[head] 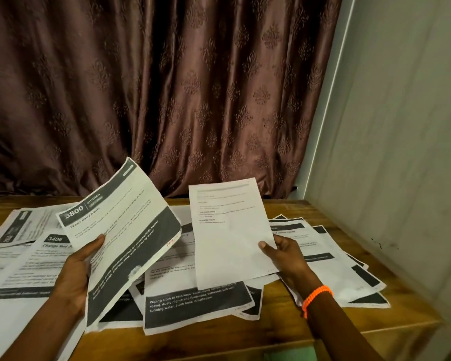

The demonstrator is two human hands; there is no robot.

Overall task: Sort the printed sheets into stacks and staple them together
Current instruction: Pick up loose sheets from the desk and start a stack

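— Brown patterned curtain [193,87] hangs behind a wooden surface [284,321], a pale wall [401,126] at the right. What lies on the wood?

— Printed sheets, loosely overlapped. At far left, a sheet headed "3406" [37,259] lies flat among others; in the middle, a sheet with a dark band about a wiping cloth [195,303]; at right, a fanned pile of sheets [336,264] reaching toward the wood's right edge.

— And the hands?

— The left hand [76,272] holds up a tilted sheet titled "Wash baby bottle" [120,230], thumb on its face, fingers behind: the grip is closed on that paper's left edge. The right hand [288,259], an orange band [317,298] on its wrist, pinches a mostly white sheet [229,230] near its lower right corner, thumb on top, lifted above the middle pile.

— Do the two raised papers touch?

— They stand apart, side by side above the spread
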